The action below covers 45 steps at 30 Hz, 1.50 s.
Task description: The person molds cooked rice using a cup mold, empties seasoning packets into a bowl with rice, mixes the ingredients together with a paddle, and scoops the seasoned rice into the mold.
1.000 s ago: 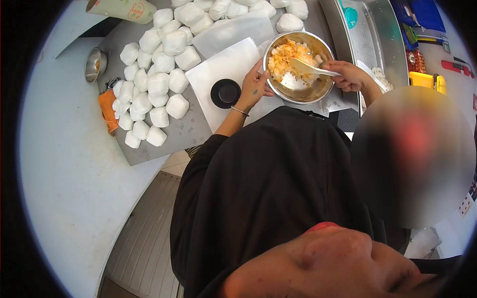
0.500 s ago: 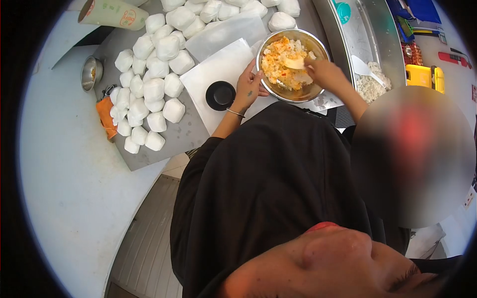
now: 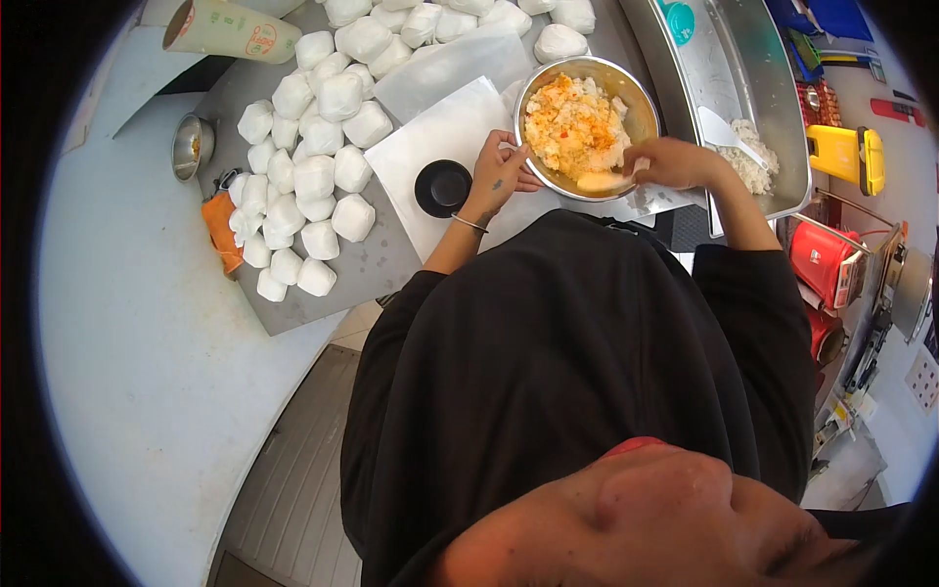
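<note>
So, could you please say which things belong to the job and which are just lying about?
In the job: steel bowl, orange-tinged rice, paddle in right hand; probably also tray and white parcels.

Apparently just lying about: printed cup, orange item, yellow object.

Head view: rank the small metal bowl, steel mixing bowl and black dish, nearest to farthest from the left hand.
1. Steel mixing bowl: right of the left hand, touching it.
2. Black dish: just left of the hand, apart.
3. Small metal bowl: far left.
</note>
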Motion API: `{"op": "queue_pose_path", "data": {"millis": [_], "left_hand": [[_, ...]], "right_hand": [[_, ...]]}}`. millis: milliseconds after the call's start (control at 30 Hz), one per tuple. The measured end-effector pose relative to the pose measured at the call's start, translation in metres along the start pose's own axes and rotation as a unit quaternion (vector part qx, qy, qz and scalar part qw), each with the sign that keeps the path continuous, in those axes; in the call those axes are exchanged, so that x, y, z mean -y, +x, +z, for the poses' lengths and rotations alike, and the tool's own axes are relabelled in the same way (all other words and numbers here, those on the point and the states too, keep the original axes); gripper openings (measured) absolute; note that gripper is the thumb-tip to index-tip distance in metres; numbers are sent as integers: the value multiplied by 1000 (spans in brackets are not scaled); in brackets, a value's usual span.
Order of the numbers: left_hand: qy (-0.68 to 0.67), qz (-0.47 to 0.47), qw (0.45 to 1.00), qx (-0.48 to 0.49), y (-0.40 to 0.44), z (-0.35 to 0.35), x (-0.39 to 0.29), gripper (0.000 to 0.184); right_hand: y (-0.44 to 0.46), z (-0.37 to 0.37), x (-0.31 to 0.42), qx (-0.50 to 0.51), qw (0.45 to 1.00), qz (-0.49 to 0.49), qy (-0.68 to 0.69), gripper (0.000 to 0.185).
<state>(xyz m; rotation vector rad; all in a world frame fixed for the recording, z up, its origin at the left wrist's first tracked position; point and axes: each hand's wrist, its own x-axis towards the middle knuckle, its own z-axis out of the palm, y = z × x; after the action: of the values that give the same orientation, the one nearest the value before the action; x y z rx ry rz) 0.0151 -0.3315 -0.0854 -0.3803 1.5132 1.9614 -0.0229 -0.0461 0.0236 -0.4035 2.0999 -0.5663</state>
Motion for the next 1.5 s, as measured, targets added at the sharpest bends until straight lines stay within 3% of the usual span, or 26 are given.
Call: {"op": "queue_pose_path", "data": {"millis": [100, 267, 333, 400, 500, 667, 767, 800, 833, 867, 900, 933, 1033, 1267, 1367, 1500], "left_hand": [[5, 6, 999, 45, -3, 5, 4, 26], [-1, 15, 996, 86, -13, 12, 11, 22], [-33, 11, 997, 74, -17, 22, 16, 21], [-50, 18, 997, 58, -15, 25, 17, 21], [-55, 30, 997, 33, -13, 23, 22, 21], [-42, 25, 999, 10, -14, 22, 22, 16], [-30, 14, 999, 14, -13, 20, 20, 21], [-28, 13, 999, 14, -14, 20, 21, 21], [-26, 13, 999, 14, -14, 19, 20, 21], [-25, 13, 1000, 14, -13, 19, 20, 21], [-24, 14, 1000, 15, -13, 19, 21, 21], [-22, 15, 1000, 17, -12, 18, 22, 21], [-21, 28, 999, 21, -9, 19, 24, 18], [-52, 18, 998, 14, -12, 21, 23, 17], [-49, 26, 998, 10, -9, 19, 30, 17], [-53, 20, 998, 6, -11, 20, 27, 17]], "right_hand": [[23, 54, -10, 9, 993, 36, 110, 26], [60, 125, 36, -270, 922, 115, 254, 30], [73, 127, 44, -304, 866, 144, 369, 31], [64, 110, 50, -238, 750, 190, 587, 28], [45, 102, 22, -154, 558, 120, 807, 27], [16, 98, -31, -8, 310, 99, 945, 18], [-18, 72, 0, -116, 547, 133, 818, 15], [-28, 64, 8, -128, 618, 116, 767, 22], [-21, 66, 2, -237, 737, 110, 624, 21], [-9, 70, -8, -335, 821, 99, 452, 21], [-3, 73, -14, -417, 867, 84, 260, 23], [1, 72, -2, -423, 879, 145, 166, 26], [40, 106, 14, -238, 952, 194, -25, 28], [41, 39, 0, -186, 972, 122, -78, 34], [13, 57, 31, -124, 970, 182, -105, 33], [29, 77, 35, -136, 969, 183, -100, 32]]}}
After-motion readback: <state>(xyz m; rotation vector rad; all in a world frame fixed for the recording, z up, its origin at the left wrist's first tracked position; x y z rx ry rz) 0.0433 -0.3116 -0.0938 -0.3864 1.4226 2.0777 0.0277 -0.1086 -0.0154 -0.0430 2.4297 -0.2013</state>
